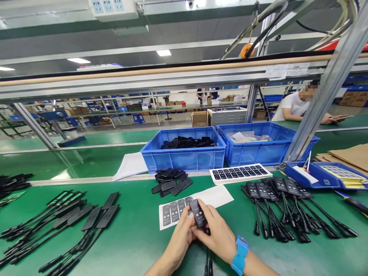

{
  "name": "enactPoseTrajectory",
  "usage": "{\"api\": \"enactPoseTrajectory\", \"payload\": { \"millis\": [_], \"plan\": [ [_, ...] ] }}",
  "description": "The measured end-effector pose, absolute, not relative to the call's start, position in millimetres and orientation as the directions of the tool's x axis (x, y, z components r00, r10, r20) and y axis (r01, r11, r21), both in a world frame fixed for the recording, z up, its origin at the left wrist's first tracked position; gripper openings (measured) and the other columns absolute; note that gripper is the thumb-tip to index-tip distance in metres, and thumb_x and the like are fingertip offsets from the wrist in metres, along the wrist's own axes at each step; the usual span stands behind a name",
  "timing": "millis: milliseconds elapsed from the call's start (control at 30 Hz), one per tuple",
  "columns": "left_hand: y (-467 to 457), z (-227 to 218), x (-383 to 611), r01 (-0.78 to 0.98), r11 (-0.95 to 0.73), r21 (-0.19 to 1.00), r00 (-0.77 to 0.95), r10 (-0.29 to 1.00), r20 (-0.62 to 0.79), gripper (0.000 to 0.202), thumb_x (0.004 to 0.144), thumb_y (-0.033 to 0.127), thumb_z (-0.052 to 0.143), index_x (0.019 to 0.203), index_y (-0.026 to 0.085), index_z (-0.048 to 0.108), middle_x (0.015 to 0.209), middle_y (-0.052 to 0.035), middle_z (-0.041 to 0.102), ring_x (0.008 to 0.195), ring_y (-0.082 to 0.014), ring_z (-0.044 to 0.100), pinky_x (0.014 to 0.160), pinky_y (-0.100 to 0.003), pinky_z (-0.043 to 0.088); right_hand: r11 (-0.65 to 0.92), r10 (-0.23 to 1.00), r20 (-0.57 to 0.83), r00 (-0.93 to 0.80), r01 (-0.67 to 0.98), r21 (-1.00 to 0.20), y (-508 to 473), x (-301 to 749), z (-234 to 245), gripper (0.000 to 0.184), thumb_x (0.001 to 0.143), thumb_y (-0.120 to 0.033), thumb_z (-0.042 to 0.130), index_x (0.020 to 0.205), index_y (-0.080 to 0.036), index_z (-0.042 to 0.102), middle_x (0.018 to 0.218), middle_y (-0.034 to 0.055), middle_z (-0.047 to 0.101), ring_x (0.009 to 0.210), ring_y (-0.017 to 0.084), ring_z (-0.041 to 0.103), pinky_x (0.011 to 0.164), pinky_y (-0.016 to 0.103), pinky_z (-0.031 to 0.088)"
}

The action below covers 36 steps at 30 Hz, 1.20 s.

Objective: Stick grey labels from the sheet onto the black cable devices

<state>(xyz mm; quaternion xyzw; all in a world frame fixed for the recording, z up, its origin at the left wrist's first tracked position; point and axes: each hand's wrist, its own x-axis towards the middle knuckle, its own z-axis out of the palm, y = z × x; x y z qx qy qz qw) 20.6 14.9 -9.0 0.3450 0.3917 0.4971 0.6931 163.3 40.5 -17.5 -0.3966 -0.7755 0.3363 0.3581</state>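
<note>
A small black controller box (197, 213) with printed white text on its face is held upright between my two hands, its black cables hanging below. My right hand (217, 232) grips its right side, thumb and fingers closed around the lower end. My left hand (181, 234) pinches at its left edge; its fingertips are partly hidden. Just behind the hands lies a white label sheet (165, 227) with several black labels on it. To the right, labelled controllers with cables (263, 190) are piled. Plain black controllers with cables (91, 219) lie at the left.
Loose black covers (169, 183) lie before a blue bin (184, 158) of black parts. Another blue bin (255, 153) holds plastic bags. A label stack (241, 174), small blue trays (324, 177) and a screwdriver-like tool (355, 203) are at right. A person (293, 105) sits beyond the metal post.
</note>
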Motion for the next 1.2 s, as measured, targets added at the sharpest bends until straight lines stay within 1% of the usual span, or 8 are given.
{"api": "enactPoseTrajectory", "payload": {
  "millis": [167, 267, 400, 633, 733, 900, 1067, 1200],
  "plan": [
    [6, -4, 11, 0.158, -0.075, 0.985, 0.337, 0.941, 0.017, 0.044, 0.090, 0.042, 0.053, 0.131, 0.025, 0.050, 0.132, -0.0111, 0.057, 0.123, -0.0273, 0.050, 0.107, -0.044, 0.034, 0.410, 0.899, 0.374, -0.229, 0.738, -0.535, 74, 207, -2, 0.057, 0.086, -0.016, 0.040, 0.143, -0.020, 0.034, 0.117, 0.0144, 0.051, 0.097, 0.025, 0.060, 0.081, 0.040, 0.052],
    [1, 0, 11, 0.451, -0.280, 0.848, 0.419, 0.905, 0.076, 0.041, 0.086, 0.029, 0.057, 0.127, 0.027, 0.054, 0.137, -0.0091, 0.052, 0.127, -0.0279, 0.043, 0.109, -0.043, 0.031, 0.069, 0.929, 0.371, 0.016, 0.974, -0.215, 95, 254, 9, 0.048, 0.084, -0.014, 0.042, 0.132, -0.009, 0.047, 0.107, 0.0208, 0.053, 0.077, 0.027, 0.060, 0.066, 0.042, 0.049],
    [2, -1, 15, 0.654, -0.381, 0.653, 0.421, 0.901, 0.104, 0.034, 0.078, 0.009, 0.052, 0.108, 0.021, 0.059, 0.113, -0.0101, 0.060, 0.104, -0.0251, 0.054, 0.090, -0.038, 0.045, -0.175, 0.861, 0.491, 0.130, 0.983, 0.047, 104, 287, 10, 0.038, 0.087, -0.012, 0.040, 0.121, -0.008, 0.057, 0.112, 0.0259, 0.056, 0.096, 0.040, 0.054, 0.074, 0.053, 0.041],
    [13, 2, -2, 0.986, -0.129, 0.107, 0.125, 0.991, 0.044, 0.040, 0.073, -0.008, 0.035, 0.093, 0.012, 0.063, 0.092, -0.0163, 0.063, 0.087, -0.0311, 0.060, 0.075, -0.041, 0.044, 0.343, 0.934, 0.257, -0.249, 0.831, -0.438, 94, 215, -10, 0.031, 0.087, -0.019, 0.046, 0.113, -0.017, 0.063, 0.111, 0.0147, 0.058, 0.100, 0.029, 0.056, 0.086, 0.044, 0.043],
    [17, 7, -11, 0.993, -0.057, 0.105, 0.054, 0.998, 0.031, 0.039, 0.077, -0.008, 0.033, 0.093, 0.012, 0.064, 0.084, -0.0170, 0.064, 0.081, -0.0309, 0.063, 0.068, -0.037, 0.045, 0.458, 0.888, 0.228, -0.399, 0.723, -0.517, 97, 176, -18, 0.026, 0.083, -0.015, 0.052, 0.105, -0.018, 0.066, 0.101, 0.0087, 0.062, 0.093, 0.021, 0.061, 0.086, 0.031, 0.047],
    [20, 7, -14, 0.990, -0.012, 0.143, 0.010, 1.000, 0.018, 0.040, 0.079, -0.007, 0.033, 0.094, 0.012, 0.065, 0.085, -0.0187, 0.068, 0.079, -0.0300, 0.067, 0.063, -0.034, 0.048, 0.498, 0.860, 0.261, -0.439, 0.611, -0.615, 115, 131, -28, 0.024, 0.078, -0.012, 0.056, 0.098, -0.015, 0.069, 0.093, 0.0101, 0.062, 0.091, 0.023, 0.061, 0.086, 0.034, 0.047],
    [23, 0, -10, 0.986, 0.031, 0.163, -0.033, 0.999, 0.013, 0.026, 0.081, 0.001, 0.043, 0.091, 0.013, 0.064, 0.081, -0.0152, 0.067, 0.078, -0.0257, 0.067, 0.066, -0.032, 0.050, 0.455, 0.888, 0.337, -0.313, 0.485, -0.747, 121, 126, -29, 0.011, 0.078, -0.024, 0.055, 0.073, -0.019, 0.064, 0.079, 0.0058, 0.061, 0.077, 0.021, 0.060, 0.073, 0.033, 0.048],
    [32, 4, -23, 0.984, 0.083, 0.158, -0.083, 0.997, -0.006, 0.022, 0.079, 0.003, 0.051, 0.090, 0.015, 0.064, 0.082, -0.0113, 0.066, 0.080, -0.0230, 0.066, 0.069, -0.030, 0.050, 0.357, 0.930, 0.364, -0.053, 0.365, -0.860, 120, 154, -24, 0.029, 0.087, -0.044, 0.044, 0.083, -0.020, 0.059, 0.084, 0.0067, 0.061, 0.078, 0.022, 0.058, 0.069, 0.034, 0.048]
  ]
}}
